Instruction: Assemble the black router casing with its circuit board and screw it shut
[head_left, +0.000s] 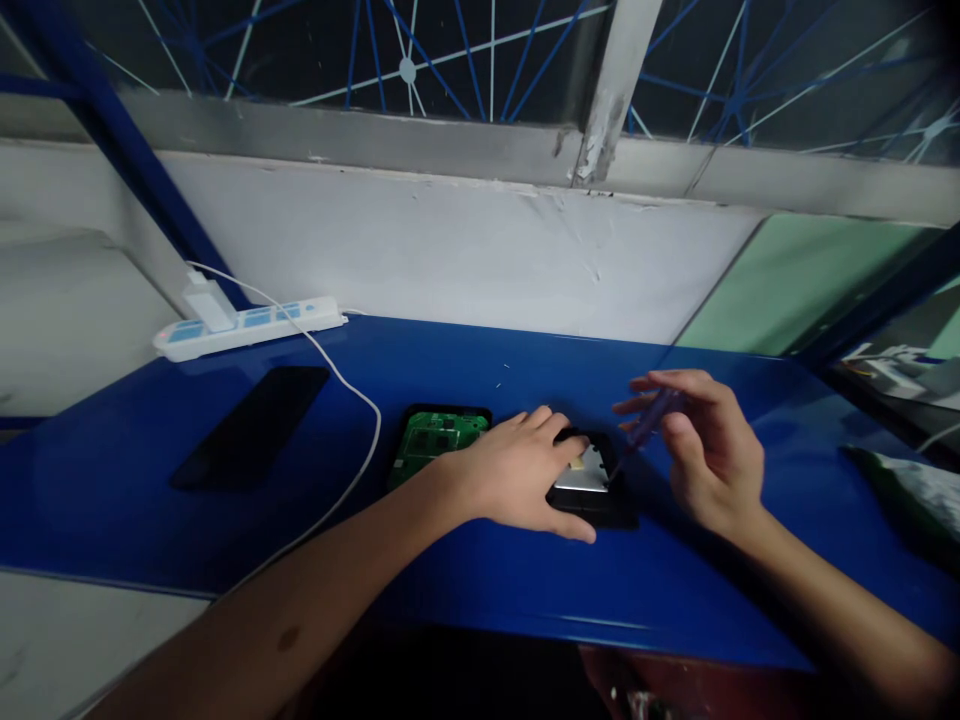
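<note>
My left hand [525, 462] lies flat over a black device casing [619, 515], fingers spread across it and thumb along its near side. A silver metal plate [589, 472] shows inside the casing, partly hidden by the fingers. My right hand [709, 445] is closed around the translucent purple handle of a screwdriver [654, 418]. The screwdriver tilts down to the left, its thin shaft toward the plate's right corner; whether the tip touches a screw I cannot tell. Left of my left hand, a green circuit board [435, 438] sits in a black shell, partly covered by my wrist.
A dark phone-like slab [251, 428] lies at the left of the blue table [517, 590]. Behind it stands a white power strip [255, 328] with a plugged-in charger [210, 303]. Its white cable [367, 400] crosses the table. A green and silver bag [907, 495] lies far right.
</note>
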